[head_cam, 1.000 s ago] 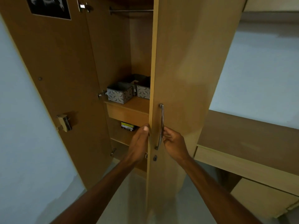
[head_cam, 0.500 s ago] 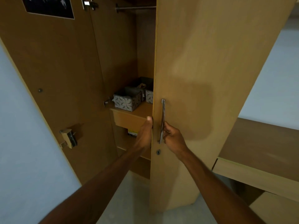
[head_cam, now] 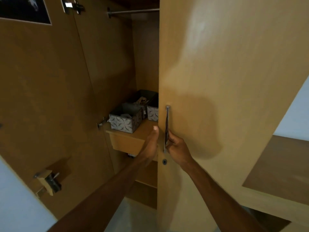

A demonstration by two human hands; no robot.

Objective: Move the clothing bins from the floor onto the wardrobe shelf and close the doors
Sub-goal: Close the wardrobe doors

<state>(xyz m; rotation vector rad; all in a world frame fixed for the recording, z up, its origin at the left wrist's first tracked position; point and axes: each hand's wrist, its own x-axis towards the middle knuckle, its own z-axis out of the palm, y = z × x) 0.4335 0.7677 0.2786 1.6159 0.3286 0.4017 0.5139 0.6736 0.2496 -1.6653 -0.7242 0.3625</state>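
Moved since half a second back: pale wooden right door (head_cam: 217,81), swung a touch further across the opening, now hiding more of the bin nearest its edge. Both hands carried along with it, same hold.

Grip, left hand (head_cam: 150,143): clasping the free edge of that door, thumb flat up the front, fingers out of sight behind the edge. Grip, right hand (head_cam: 177,146): fingers curled round the lower part of the slim chrome bar handle (head_cam: 166,121), mounted on the door just inside its free edge.

Three grey patterned fabric bins (head_cam: 124,121) just left of the door edge, sitting on the tan wooden shelf (head_cam: 125,143) inside. Front one fully in sight, second half cut off by the door, third darker one behind. No bin seen on the pale floor (head_cam: 133,220) below the door, though only a strip of it shows.

Darker wooden left door (head_cam: 41,97) well left of the right door, wide open, small latch block (head_cam: 48,182) on its inner face.

Progress, as a judgement: bin-moving part looks done. Right door partway closed, gap left. Left door apparently untouched. Remaining: push right door home, then swing left door shut beside it. Probably past halfway.
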